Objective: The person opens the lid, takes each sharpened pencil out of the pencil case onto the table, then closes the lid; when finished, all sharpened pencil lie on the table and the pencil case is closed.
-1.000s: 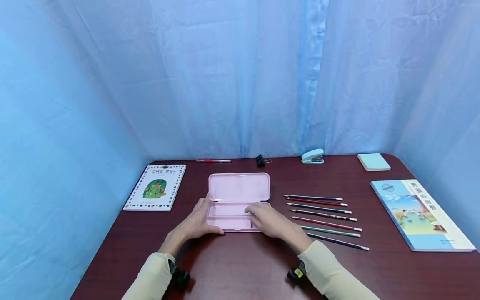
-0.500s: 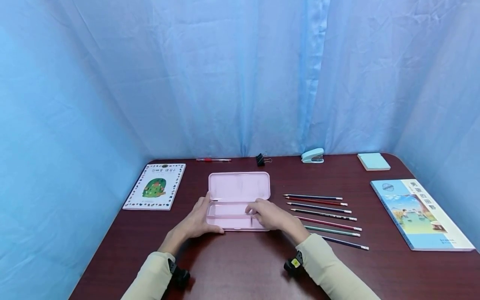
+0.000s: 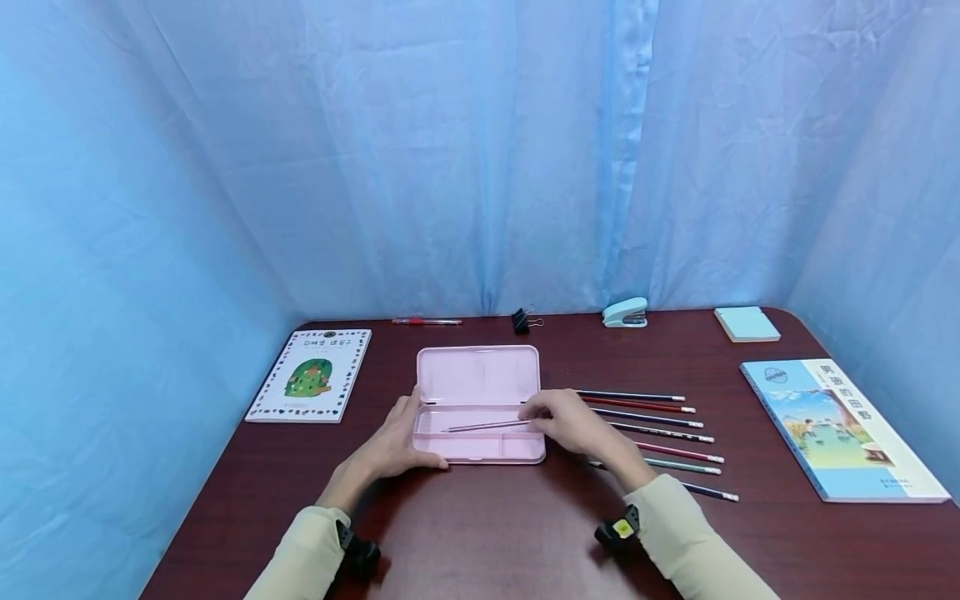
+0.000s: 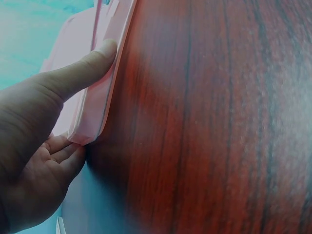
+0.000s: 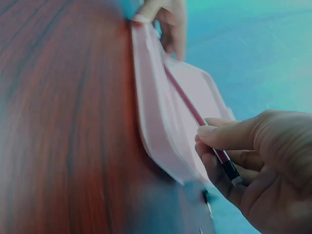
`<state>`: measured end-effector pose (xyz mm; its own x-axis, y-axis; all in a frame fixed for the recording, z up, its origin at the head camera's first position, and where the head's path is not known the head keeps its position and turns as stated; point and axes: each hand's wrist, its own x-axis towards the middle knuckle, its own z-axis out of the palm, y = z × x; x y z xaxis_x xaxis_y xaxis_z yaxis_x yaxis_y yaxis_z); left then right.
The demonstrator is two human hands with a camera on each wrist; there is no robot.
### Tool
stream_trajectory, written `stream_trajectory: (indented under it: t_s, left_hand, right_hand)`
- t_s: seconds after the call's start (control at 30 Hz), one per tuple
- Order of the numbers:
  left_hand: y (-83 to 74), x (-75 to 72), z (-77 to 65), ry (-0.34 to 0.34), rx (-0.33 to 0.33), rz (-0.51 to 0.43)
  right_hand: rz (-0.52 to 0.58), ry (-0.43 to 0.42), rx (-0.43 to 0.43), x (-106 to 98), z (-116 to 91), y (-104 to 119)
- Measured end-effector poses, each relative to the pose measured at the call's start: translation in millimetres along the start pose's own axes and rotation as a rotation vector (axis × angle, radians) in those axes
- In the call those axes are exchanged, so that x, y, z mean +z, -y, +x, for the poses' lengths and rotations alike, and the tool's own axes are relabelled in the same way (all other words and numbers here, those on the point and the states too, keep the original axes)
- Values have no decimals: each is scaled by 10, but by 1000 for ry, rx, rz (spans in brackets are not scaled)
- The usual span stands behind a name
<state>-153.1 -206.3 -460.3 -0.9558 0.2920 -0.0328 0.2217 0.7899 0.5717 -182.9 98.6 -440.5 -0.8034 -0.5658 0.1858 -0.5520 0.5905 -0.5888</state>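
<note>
The pink pencil case lies with its lid tipped back, its tray split by thin dividers. My left hand grips its left end, thumb on the front edge and fingers at the side. At the right end, my right hand pinches a dark red pencil near its eraser end between thumb and fingers. In the head view the pencil slants over the tray, its far tip pointing left toward my left hand.
Several pencils lie in a row right of the case, partly behind my right forearm. Books flank the table: a white one left, a blue one right. Along the back are a red pen, binder clip, stapler and notepad.
My right hand has drawn back to the right from inside the case, and the pencil it pinches has come into sight over the tray. My left hand has stayed put.
</note>
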Motion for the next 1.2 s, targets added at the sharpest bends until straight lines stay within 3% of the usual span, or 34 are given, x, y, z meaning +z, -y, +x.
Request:
stream_trajectory:
  t_s: [0.23, 0.47, 0.67, 0.83, 0.97, 1.2]
  left_hand:
    - [-8, 1, -1, 0, 9, 0]
    - [-5, 11, -20, -19, 16, 14]
    - [-2, 11, -14, -16, -2, 18]
    - [-5, 0, -11, -10, -14, 5]
    - [-4, 0, -10, 0, -28, 4]
    - [-3, 16, 5, 3, -30, 5]
  right_hand:
    - [19, -70, 66, -359, -428, -225]
    - [-20, -82, 154, -635, -1044, -401]
    - [-42, -42, 299, -719, -1508, -517]
    - [-25, -12, 382, -711, -1758, -556]
    - [-35, -26, 386, -666, -1864, -565]
    - [-169, -183, 281, -567, -1959, -571]
